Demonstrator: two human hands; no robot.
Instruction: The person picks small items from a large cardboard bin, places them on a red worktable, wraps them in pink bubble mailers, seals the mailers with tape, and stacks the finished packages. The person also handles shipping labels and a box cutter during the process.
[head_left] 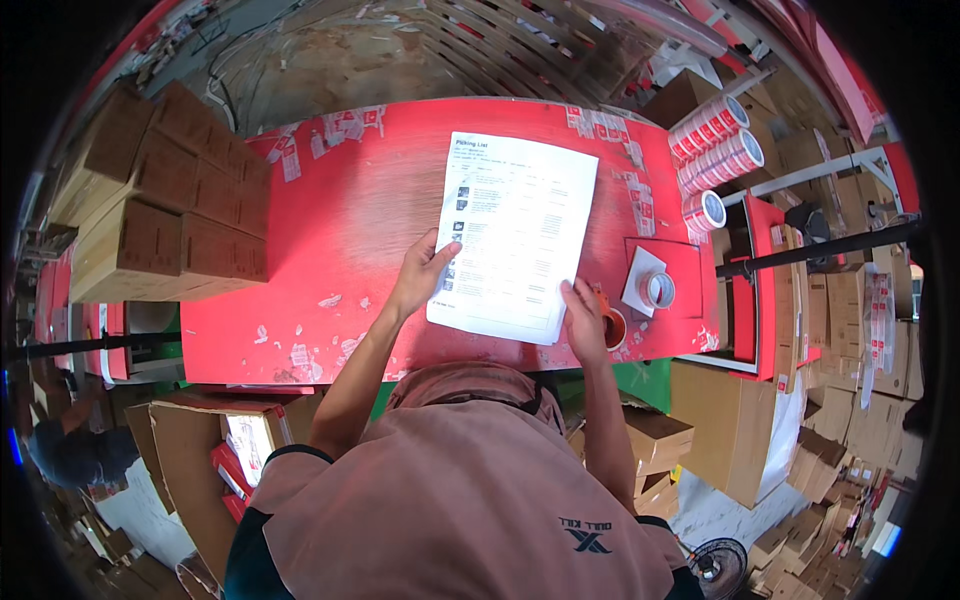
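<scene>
Person's left hand (418, 275) pinches the printed sheet (515, 235) at its left edge; the right hand (587, 320) grips its lower right corner. Sheet is over the red surface (340, 215), between stacked cartons (165, 205) and a tape roll (642, 290).

A person's left hand (420, 268) and right hand (583, 318) pinch firmly in front of the torso (470, 490), the left grip set farther out from the body than the right. The left thumb (446, 254) lies uppermost, angled inward toward the opposite grip, with most of that hand's fingers hidden below. The right thumb (568, 291) points outward. Behind the grips, the bare left forearm (357, 375) slants inward; the right forearm (603, 430) rises more steeply.
</scene>
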